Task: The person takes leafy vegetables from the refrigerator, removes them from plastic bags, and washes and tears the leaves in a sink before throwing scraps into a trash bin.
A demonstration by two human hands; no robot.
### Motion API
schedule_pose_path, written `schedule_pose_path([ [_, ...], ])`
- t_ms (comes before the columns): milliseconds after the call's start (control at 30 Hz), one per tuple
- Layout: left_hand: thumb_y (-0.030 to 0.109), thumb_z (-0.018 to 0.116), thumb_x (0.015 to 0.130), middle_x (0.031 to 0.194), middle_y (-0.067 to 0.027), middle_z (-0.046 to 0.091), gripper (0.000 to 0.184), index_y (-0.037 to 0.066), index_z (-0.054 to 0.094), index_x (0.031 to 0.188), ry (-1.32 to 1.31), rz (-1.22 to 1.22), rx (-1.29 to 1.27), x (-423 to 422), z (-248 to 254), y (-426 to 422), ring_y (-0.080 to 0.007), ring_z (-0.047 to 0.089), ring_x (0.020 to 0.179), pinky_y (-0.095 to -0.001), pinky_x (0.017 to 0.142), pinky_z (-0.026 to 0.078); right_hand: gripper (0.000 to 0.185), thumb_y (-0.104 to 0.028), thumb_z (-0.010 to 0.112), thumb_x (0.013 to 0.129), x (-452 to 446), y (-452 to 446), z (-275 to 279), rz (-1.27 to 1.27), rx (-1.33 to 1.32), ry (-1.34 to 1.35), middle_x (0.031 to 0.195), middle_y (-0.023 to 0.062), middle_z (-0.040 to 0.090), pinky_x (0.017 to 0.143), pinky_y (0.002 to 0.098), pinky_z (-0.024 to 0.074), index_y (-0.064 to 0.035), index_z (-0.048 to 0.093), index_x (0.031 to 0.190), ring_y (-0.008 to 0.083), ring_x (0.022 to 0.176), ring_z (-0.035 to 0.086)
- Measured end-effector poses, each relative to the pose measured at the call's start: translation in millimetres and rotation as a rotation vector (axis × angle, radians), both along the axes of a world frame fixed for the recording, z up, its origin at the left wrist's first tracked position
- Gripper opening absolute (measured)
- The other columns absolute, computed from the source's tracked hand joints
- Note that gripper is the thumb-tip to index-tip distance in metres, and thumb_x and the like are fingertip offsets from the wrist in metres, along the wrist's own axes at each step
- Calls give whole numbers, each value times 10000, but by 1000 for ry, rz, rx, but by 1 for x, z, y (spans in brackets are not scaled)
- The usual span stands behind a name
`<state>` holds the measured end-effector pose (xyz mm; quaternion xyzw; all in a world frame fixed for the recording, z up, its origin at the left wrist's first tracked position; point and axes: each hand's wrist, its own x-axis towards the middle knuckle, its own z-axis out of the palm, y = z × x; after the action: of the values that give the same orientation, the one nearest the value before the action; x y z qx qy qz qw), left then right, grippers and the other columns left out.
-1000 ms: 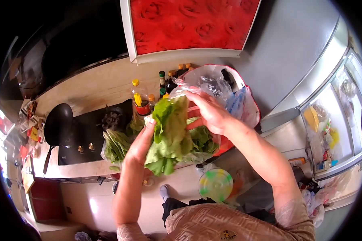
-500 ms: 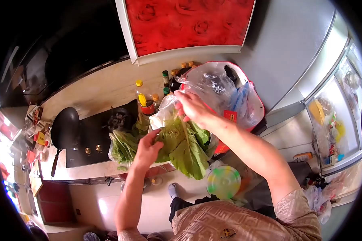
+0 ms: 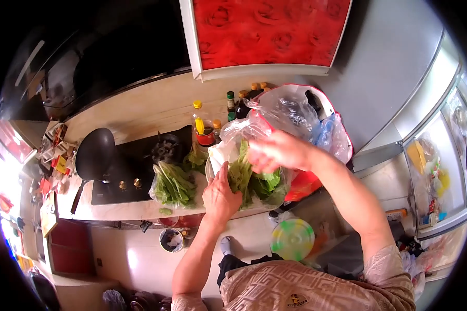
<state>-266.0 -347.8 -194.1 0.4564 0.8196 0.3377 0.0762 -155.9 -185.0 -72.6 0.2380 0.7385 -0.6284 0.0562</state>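
Observation:
My left hand is closed against the near left side of some leafy greens, its fingers pointing up along the leaves. These greens stand in a clear plastic bag at the counter's front edge, beside something white. Over the bag's right part hangs my right hand, smeared by motion, so its fingers cannot be made out. To the left, a second bunch of greens lies in clear plastic on the counter.
A black stove with a dark wok is on the left. Bottles line the wall. A red-rimmed bag full of plastic bags stands right. Below are a bin and a green-yellow round stool. An open fridge is at right.
The large leaf that hung over the counter edge now stands upright in the bag. My right hand has come down from the bag's top. The view has shifted slightly.

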Motion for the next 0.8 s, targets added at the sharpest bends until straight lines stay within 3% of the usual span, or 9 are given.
schedule_pose_path([
  [33, 97, 654, 637, 1101, -177, 603, 735, 51, 395, 1323, -3, 2, 27, -1, 4, -4, -355, 579, 978, -389, 843, 480, 402, -349, 600, 876, 9, -12, 16, 49, 501, -40, 883, 198, 652, 664, 307, 526, 35, 623, 991, 274, 766, 670],
  [133, 94, 642, 644, 1097, -196, 599, 700, 46, 421, 1306, -33, -19, 33, -1, 18, -19, -360, 572, 989, -405, 852, 475, 635, -252, 732, 710, 6, -28, 14, -171, 1510, 388, 1222, 208, 485, 868, 383, 462, -16, 486, 1246, 342, 1070, 526],
  [200, 90, 625, 646, 1114, -202, 589, 654, 47, 459, 1277, -44, -69, 138, -3, 20, -36, -373, 565, 988, -408, 866, 467, 791, -281, 735, 691, -17, -12, -3, -170, 1592, 375, 1294, 183, 395, 946, 451, 390, -48, 374, 1355, 337, 1186, 407],
  [233, 58, 603, 642, 1111, -202, 592, 648, 55, 469, 1276, -89, -83, 152, -4, 28, -47, -357, 560, 1032, -388, 896, 456, 874, -276, 726, 697, -29, 6, -20, -124, 1534, 377, 1273, 178, 410, 969, 476, 364, -93, 271, 1420, 356, 1159, 424],
  [333, -18, 553, 624, 1134, -169, 596, 659, 46, 486, 1277, -343, -95, 250, -17, 40, -86, -242, 573, 1078, -325, 933, 436, 291, -189, 633, 766, -49, 29, -33, -107, 1298, 318, 941, 144, 621, 776, 431, 474, -67, 615, 1029, 322, 872, 607],
  [367, -44, 538, 615, 1140, -139, 598, 666, 12, 483, 1277, -494, -49, 311, -26, 35, -100, -186, 565, 1056, -307, 921, 440, 113, -145, 591, 790, -55, 30, -37, -159, 1242, 571, 739, 128, 625, 637, 429, 486, -39, 623, 808, 327, 691, 620],
  [467, -53, 515, 616, 1073, -120, 617, 669, -20, 474, 1283, -784, 209, 431, -78, -5, -137, -183, 598, 955, -284, 843, 481, 90, -74, 567, 813, -57, 29, -31, -261, 993, 486, 736, 134, 632, 597, 321, 489, -20, 623, 859, 226, 655, 637],
  [567, 11, 521, 648, 1026, -125, 629, 619, 5, 497, 1266, -599, 437, 449, -133, -53, -139, -174, 612, 857, -269, 741, 495, 98, -7, 532, 832, -59, 34, -24, -245, 767, 450, 784, 18, 619, 658, 231, 443, 32, 606, 882, 63, 735, 548],
  [800, 131, 660, 697, 1283, -190, 487, 698, 40, 402, 1338, -152, 647, 324, -186, -109, -79, -346, 516, 1113, -393, 923, 431, 141, -2, 538, 802, -59, 21, -9, -341, 677, 241, 822, 27, 627, 712, 229, 446, 38, 613, 914, 69, 776, 551],
])
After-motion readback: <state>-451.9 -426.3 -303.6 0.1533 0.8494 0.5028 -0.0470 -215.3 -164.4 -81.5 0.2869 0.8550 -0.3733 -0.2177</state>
